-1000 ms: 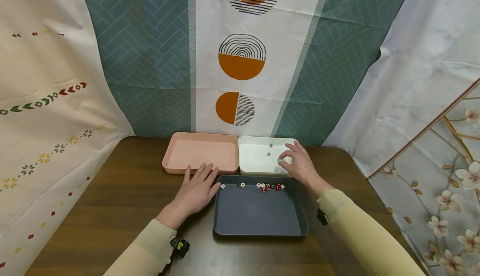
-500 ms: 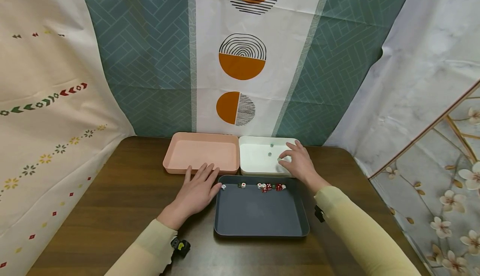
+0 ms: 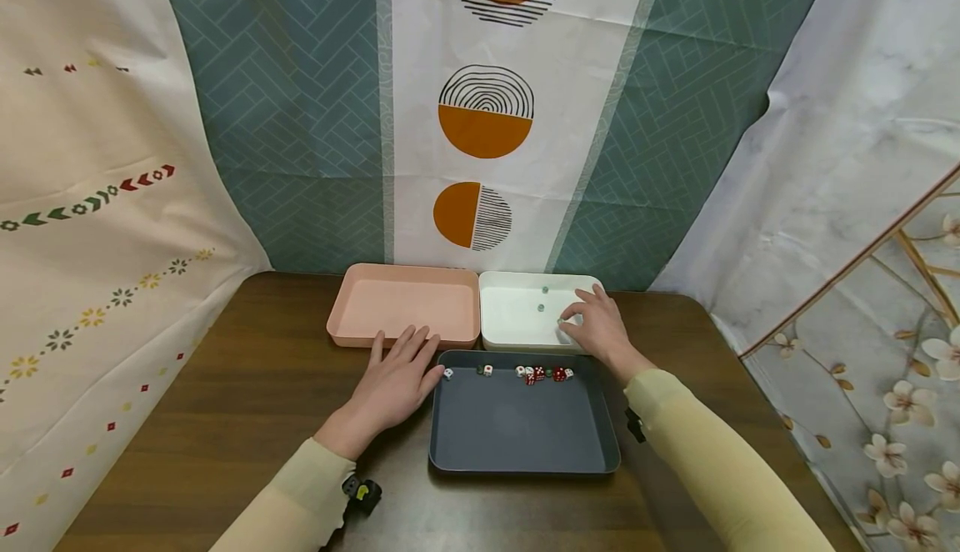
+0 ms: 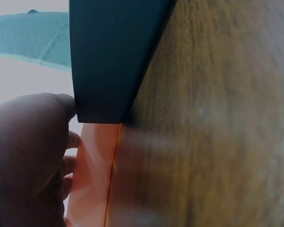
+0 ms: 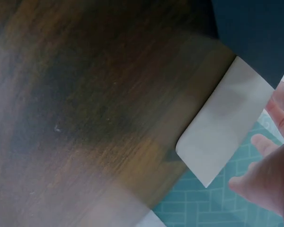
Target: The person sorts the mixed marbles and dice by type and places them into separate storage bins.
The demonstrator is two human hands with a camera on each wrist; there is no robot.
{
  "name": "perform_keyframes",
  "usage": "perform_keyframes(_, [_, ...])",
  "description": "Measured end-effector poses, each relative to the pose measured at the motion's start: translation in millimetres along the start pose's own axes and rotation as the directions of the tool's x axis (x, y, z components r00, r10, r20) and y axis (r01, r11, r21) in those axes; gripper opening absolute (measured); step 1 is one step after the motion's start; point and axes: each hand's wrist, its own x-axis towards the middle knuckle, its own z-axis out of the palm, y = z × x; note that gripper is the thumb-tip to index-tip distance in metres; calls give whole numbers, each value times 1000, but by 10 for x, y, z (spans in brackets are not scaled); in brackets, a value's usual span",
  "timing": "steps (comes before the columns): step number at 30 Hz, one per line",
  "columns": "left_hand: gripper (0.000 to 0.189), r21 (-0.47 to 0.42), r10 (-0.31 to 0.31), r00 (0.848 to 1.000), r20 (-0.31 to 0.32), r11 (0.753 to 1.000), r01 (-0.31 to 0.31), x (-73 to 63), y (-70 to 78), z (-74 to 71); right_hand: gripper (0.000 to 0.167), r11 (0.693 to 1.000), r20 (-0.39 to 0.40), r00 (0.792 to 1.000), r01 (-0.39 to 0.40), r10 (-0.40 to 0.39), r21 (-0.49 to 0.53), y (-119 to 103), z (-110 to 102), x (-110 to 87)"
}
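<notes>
My right hand [image 3: 597, 327] reaches over the right side of the white tray [image 3: 510, 337], thumb and forefinger pinching a small pale green die [image 3: 560, 321]. Two similar dice, one nearer the back [image 3: 545, 289] and one nearer the middle [image 3: 541, 308], lie in that tray. My left hand [image 3: 392, 378] has its fingers spread, fingertips at the front wall of the pink tray [image 3: 339, 341] and thumb beside the left back corner of the dark grey tray [image 3: 517, 435]. Along the grey tray's back wall lie several dice, including white ones [image 3: 488, 370], red ones [image 3: 558, 374] and a dark green one [image 3: 549, 373].
The pink and white trays stand side by side at the back of the wooden table [image 3: 225, 419], with the grey tray in front of them. A patterned curtain [image 3: 315, 160] hangs right behind the table; more cloths hang at both sides.
</notes>
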Motion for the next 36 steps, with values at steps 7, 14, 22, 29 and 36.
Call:
perform_keyframes(7, [66,7,-1,1000,-4,1000,1,-2,2,-2,13,1000,7,1000,-2,2,-5,34,35,4])
perform_keyframes(14, [66,-3,-1,1000,-9,1000,0,-7,20,-12,14,1000,11,1000,-12,12,-7,60,60,11])
perform_keyframes(22, [66,-5,1,1000,-5,1000,-1,-5,28,-9,17,1000,8,1000,-13,13,-9,45,77,30])
perform_keyframes(29, [66,-3,1,1000,-5,1000,-1,-2,25,-17,22,1000,5,1000,-6,7,-18,44,68,27])
perform_keyframes(36, [66,2,-2,1000,-5,1000,2,-5,14,-11,21,999,-4,1000,-15,15,28,63,-36,-51])
